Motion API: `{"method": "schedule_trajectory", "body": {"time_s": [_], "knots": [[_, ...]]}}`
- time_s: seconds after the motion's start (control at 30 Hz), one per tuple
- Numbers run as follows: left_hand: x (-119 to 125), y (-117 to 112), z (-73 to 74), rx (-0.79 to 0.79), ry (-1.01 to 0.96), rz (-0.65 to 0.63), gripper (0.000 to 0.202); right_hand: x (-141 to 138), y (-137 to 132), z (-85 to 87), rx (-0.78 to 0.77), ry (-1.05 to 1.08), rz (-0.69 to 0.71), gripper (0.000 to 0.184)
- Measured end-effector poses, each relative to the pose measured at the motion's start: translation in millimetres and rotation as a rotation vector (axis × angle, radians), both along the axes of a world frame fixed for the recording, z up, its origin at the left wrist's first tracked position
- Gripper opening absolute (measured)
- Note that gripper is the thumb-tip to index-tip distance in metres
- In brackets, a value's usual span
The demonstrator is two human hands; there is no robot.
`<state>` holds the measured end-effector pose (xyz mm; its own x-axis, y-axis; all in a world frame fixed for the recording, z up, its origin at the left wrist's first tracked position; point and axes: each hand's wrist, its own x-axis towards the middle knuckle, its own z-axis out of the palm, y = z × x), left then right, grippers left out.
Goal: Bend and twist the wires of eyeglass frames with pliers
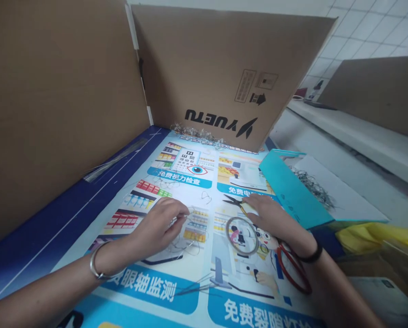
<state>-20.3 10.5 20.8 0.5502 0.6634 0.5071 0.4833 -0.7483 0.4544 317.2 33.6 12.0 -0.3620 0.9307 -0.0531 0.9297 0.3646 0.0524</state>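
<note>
My left hand (168, 223) is closed in a pinch on a thin bent wire (189, 213), above the printed sheet (135, 266). Fine wire loops (186, 246) lie beneath and beside it, and a small bent wire piece (206, 197) rests a little farther off. My right hand (267, 212) is over a pair of pliers (234, 201), its fingers on the yellow handle; the dark jaws point left. Just below sits a round wire coil (227, 237). Under my right wrist, a tool with red looped handles (298, 273) is partly hidden.
Cardboard walls (204, 59) stand at the left and back. Tangled wire pieces (200, 133) line the foot of the back wall. To the right, a turquoise box (293, 196) holds a heap of wires (313, 187), with yellow cloth (378, 237) nearby. Straight wires (192, 287) lie in front.
</note>
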Motion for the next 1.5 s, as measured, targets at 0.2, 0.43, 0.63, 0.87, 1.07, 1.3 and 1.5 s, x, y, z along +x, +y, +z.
{"method": "schedule_trajectory", "body": {"time_s": [0.2, 0.43, 0.63, 0.87, 1.07, 1.3, 1.5], "knots": [[0, 0, 5.3, 0.001, 0.020, 0.031, 0.012, 11, 11, -6.3, -0.065, -0.009, 0.062, 0.058], [0, 1, 9.3, 0.026, 0.046, 0.048, 0.012, -1, 19, -7.9, 0.031, -0.060, 0.070, 0.054], [-2, 3, 5.3, 0.102, 0.121, 0.016, 0.014, -5, 19, -4.8, 0.013, -0.079, 0.043, 0.052], [-5, 4, 2.5, 0.198, 0.164, -0.085, 0.020, -16, 15, -4.7, 0.091, -0.168, 0.023, 0.048], [-6, 3, 7.1, 0.259, 0.169, -0.119, 0.022, -21, 13, -1.6, 0.100, -0.187, -0.085, 0.034], [-6, 3, 9.2, 0.294, 0.189, -0.109, 0.025, -38, -11, 16.8, 0.137, 0.215, 0.198, 0.040], [-7, 2, 7.9, 0.330, 0.234, -0.124, 0.028, -72, -37, 32.8, 0.165, 0.229, 0.354, 0.036]]}}
